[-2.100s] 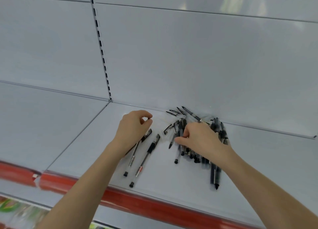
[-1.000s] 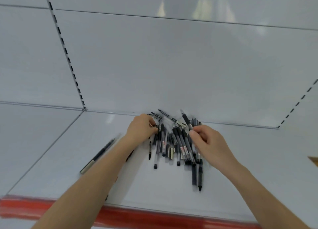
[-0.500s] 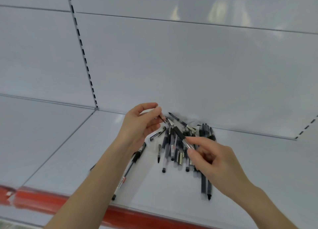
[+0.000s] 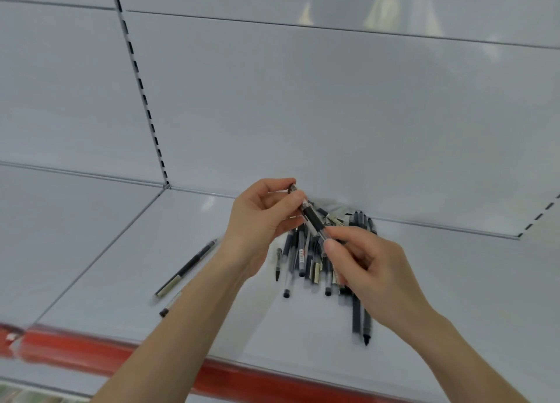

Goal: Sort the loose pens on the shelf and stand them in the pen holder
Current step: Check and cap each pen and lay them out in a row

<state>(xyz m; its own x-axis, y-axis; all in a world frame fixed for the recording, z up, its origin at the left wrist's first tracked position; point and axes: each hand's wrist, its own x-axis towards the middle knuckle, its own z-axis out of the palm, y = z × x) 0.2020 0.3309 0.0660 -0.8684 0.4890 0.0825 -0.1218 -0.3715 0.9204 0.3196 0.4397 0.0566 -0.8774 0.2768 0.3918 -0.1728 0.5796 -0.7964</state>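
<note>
Pale grey metal shelf [image 4: 127, 269] with red front edge fills the lower frame. A heap of loose slim dark plastic pens [image 4: 303, 257] lies at centre against the back panel, stray pens [image 4: 186, 269] lower left, no pen holder in view. Left hand [image 4: 257, 224] and right hand [image 4: 378, 275], just above the heap, both pinch one clear-barrelled pen with black rubber grip [image 4: 313, 221], left fingertips at its upper end, right thumb and forefinger on the lower barrel. Judged light, stiff and slick-barrelled, so the rubber grip is the surest hold.

You find no text you can read: the white label [image 4: 301, 254] on one pen [image 4: 300, 239] in the pile [image 4: 312, 269] bears reddish print too small to make out.
</note>
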